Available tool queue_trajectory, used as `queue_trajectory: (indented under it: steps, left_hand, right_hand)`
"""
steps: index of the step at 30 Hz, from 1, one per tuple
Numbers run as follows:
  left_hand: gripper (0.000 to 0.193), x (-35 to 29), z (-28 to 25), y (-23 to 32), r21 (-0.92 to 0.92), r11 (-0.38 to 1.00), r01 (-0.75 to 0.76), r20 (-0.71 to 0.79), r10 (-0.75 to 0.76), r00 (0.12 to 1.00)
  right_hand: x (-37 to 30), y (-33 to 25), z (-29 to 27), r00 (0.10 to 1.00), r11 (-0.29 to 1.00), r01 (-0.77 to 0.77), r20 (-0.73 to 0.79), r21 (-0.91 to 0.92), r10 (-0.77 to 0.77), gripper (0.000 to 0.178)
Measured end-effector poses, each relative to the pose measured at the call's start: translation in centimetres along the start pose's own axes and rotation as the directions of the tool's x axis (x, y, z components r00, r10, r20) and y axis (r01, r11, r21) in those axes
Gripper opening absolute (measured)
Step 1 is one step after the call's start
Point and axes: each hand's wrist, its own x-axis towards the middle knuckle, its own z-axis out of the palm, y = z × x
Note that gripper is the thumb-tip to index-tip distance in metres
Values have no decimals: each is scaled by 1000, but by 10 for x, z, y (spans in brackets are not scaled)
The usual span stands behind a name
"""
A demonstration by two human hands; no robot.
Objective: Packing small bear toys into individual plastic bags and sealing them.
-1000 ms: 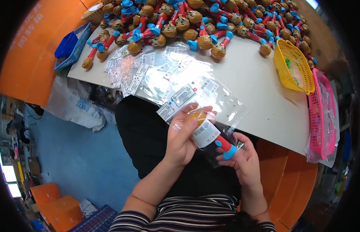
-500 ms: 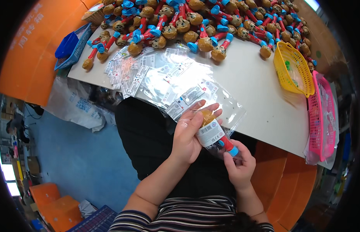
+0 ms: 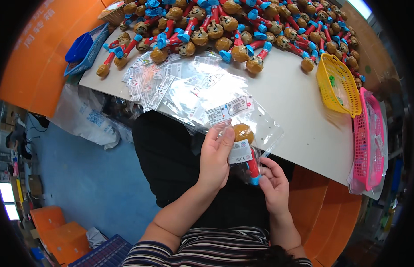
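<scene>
White tabletop (image 3: 287, 102) fills the upper middle of the view, with orange bins around it and a blue floor at 8 o'clock. Across its far edge, from 11 to 1 o'clock, lies a heap of toys (image 3: 224, 26) with brown heads, red stems and blue ends. Just below them a spread of clear plastic bags (image 3: 189, 84) with printed labels covers the near edge of the table. At 2 o'clock stands a yellow basket (image 3: 338, 84), and beside it at 3 o'clock a pink basket (image 3: 367, 138); a blue basket (image 3: 84, 51) sits at 10 o'clock. Over the lap, near centre, the left hand (image 3: 214, 160) grips a clear bag (image 3: 247, 133) holding one toy (image 3: 248, 151), fingers closed over the label. The right hand (image 3: 273, 187) pinches the bag's lower end at the toy's blue tip.
</scene>
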Motion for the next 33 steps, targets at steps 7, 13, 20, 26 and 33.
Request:
queue_trajectory:
  steps: [7,13,20,26,33]
  left_hand:
    - [38,-3,4,6,-151,977,153,63,-145,987]
    - [38,-6,9,1,-116,991,65,-55,-72,996]
    - [40,-4,5,2,-122,992,35,6,-35,999]
    - [51,1,5,7,16,999,-51,32,51,998]
    - [41,5,4,5,-29,999,25,2,-25,1000]
  right_hand:
    - [-2,-22,-8,994,948,-73,104,309,43,57]
    - [-4,-9,3,997,990,28,-67,-135,-37,52]
    - [-4,2,8,957,941,191,-158,-278,-241,46]
    - [1,5,9,942,818,259,-53,-513,-331,45]
    - [2,4,16,932,950,286,-196,-124,-306,53]
